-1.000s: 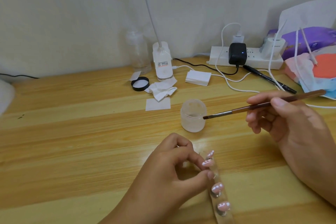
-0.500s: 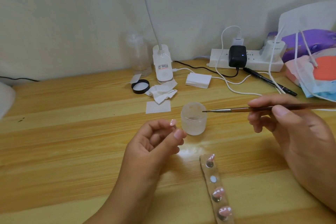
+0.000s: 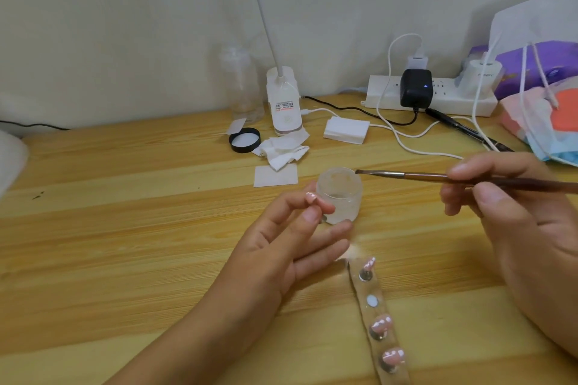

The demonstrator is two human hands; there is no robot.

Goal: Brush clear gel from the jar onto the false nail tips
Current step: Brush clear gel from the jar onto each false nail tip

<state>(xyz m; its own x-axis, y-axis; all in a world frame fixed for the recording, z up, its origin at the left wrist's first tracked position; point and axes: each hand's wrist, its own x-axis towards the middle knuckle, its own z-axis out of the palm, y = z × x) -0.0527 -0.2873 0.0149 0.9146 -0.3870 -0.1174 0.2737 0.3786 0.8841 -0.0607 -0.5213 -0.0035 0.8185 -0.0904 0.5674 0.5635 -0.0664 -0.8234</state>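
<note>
The work looks to be mid-way. The left hand (image 3: 281,247) pinches one pink nail tip (image 3: 311,197) between thumb and forefinger, just left of the jar (image 3: 339,194), with its other fingers stretched loosely in front of the jar. The right hand (image 3: 516,212), to the right of the jar, is clamped on a thin brown brush (image 3: 438,177). The brush's flat dark bristles hover at the jar's right rim, not yet dipped, so loading the brush and coating the held tip are left to do.

In front of the jar, nearer the person, lies a clear strip (image 3: 380,309) carrying three more pink tips (image 3: 381,325) and one bare white pad (image 3: 372,301). Those three shine, but whether that is gel or their own finish I cannot tell.

The jar is small, round, frosted and open at the top. The tips are curved, hard and glossy. The strip looks soft and bendy. The table (image 3: 125,228) is pale, grained wood.
</note>
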